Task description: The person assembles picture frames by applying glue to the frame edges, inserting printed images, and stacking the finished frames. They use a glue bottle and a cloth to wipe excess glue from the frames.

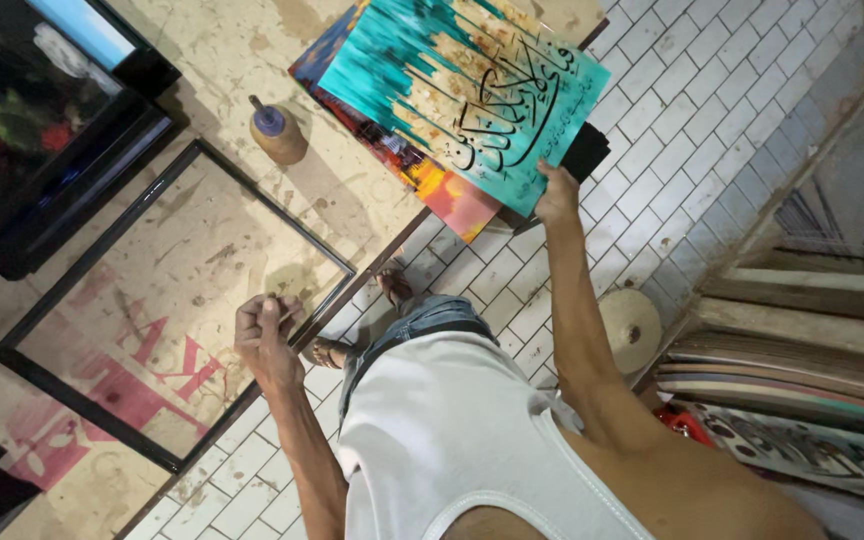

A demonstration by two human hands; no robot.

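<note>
Head camera looks down past a white vest onto a stained worktable (252, 60) and a white tiled floor (692, 110). At about one o'clock, the right hand (556, 192) has its fingers closed on the lower edge of a turquoise print (472, 90) covered in dark flowing script; the grip sits at the rim, likely so that the fingers stay off the picture face. That print lies on top of a small stack, with an orange and red print (442, 195) showing under it, and the stack overhangs the table edge, which leaves the rim free to be pinched. At nine o'clock, the left hand (267, 335) rests curled at the near corner of an empty black frame (180, 300), fingers bent inward; whether they pinch something small I cannot tell. The frame lies flat on the tabletop, well apart from the prints. Between them, toward eleven o'clock, stands a small squat bottle (277, 130). More boards and prints (802, 400) are stacked at four o'clock.
</note>
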